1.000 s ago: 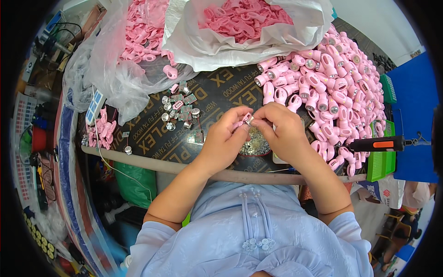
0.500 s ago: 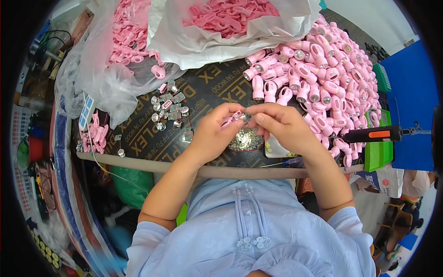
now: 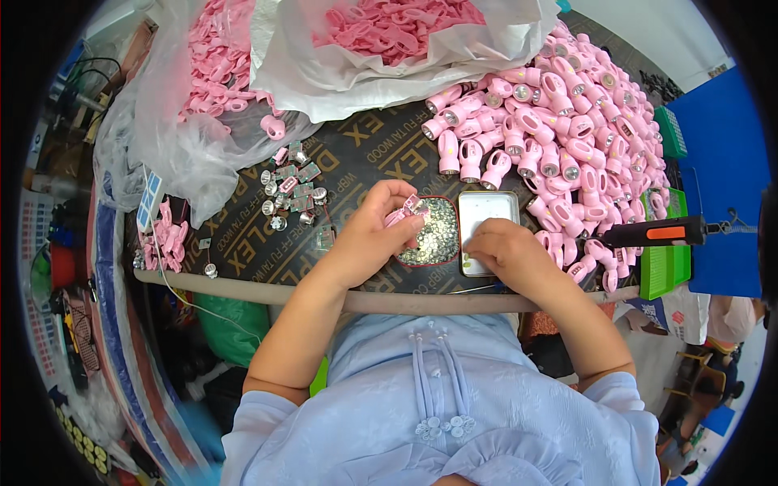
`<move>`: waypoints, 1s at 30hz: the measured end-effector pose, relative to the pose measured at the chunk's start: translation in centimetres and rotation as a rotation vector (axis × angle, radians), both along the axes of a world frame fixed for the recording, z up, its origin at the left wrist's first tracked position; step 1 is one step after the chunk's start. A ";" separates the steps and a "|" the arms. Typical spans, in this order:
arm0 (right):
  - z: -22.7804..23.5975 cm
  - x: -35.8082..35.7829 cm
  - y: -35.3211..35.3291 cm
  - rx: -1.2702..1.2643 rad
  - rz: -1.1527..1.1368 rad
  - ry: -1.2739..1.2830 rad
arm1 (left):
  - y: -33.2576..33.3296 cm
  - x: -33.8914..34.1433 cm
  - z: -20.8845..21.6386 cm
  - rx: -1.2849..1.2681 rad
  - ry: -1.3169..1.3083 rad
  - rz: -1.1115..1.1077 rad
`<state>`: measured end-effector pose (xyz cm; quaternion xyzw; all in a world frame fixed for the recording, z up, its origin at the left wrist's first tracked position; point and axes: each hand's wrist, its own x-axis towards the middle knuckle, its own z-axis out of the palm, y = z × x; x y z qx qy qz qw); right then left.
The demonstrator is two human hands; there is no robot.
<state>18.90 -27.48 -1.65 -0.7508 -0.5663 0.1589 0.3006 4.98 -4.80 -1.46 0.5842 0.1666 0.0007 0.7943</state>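
Pinched in my left hand (image 3: 369, 236) is a pink plastic flashlight housing (image 3: 397, 215), with a small piece showing at its upper end. Just right of it stands a red-rimmed container (image 3: 438, 236) full of small silver round pieces that look like button cells. My right hand (image 3: 510, 253) reaches over a shallow white metal tray (image 3: 486, 205), its fingers pressed together near the bottom. Those fingertips are partly hidden, so I cannot tell what is between them.
Finished-looking pink flashlights (image 3: 559, 130) pile up at right, beside a black-and-orange power screwdriver (image 3: 655, 232) and green baskets (image 3: 666, 267). Small circuit boards with reflectors (image 3: 296, 188) lie at left. Bags of pink parts (image 3: 397, 32) stand at the back; pink clips (image 3: 168, 239) lie far left.
My right hand has left the housing and moved right and down to the white tray. The container of silver pieces is now uncovered. My left hand stays nearly in place with the housing.
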 end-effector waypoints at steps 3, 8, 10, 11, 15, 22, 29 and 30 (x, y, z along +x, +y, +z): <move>-0.1 0.9 -0.1 -0.011 -0.025 -0.083 | 0.5 -0.4 -0.1 -0.037 -0.007 -0.001; 1.1 0.9 0.3 -0.043 -0.074 -0.096 | 0.3 -0.4 0.4 -0.124 -0.049 0.066; 2.3 0.3 1.1 0.016 -0.100 0.017 | 0.3 -0.2 0.4 -0.173 -0.051 0.095; 2.7 0.0 1.5 0.017 -0.099 0.018 | 0.2 -0.2 0.4 -0.172 -0.050 0.096; 4.8 0.0 3.6 0.193 -0.056 0.001 | -0.1 0.3 0.8 -0.265 -0.039 0.081; 6.4 -0.4 6.2 0.230 0.072 -0.164 | -0.7 1.0 1.8 -0.254 0.001 -0.003; 6.7 -0.7 7.1 0.235 0.083 -0.198 | -0.5 0.8 1.6 -0.283 -0.024 0.031; 6.6 -0.8 7.3 0.255 0.070 -0.214 | -0.5 0.9 1.6 -0.296 -0.037 0.064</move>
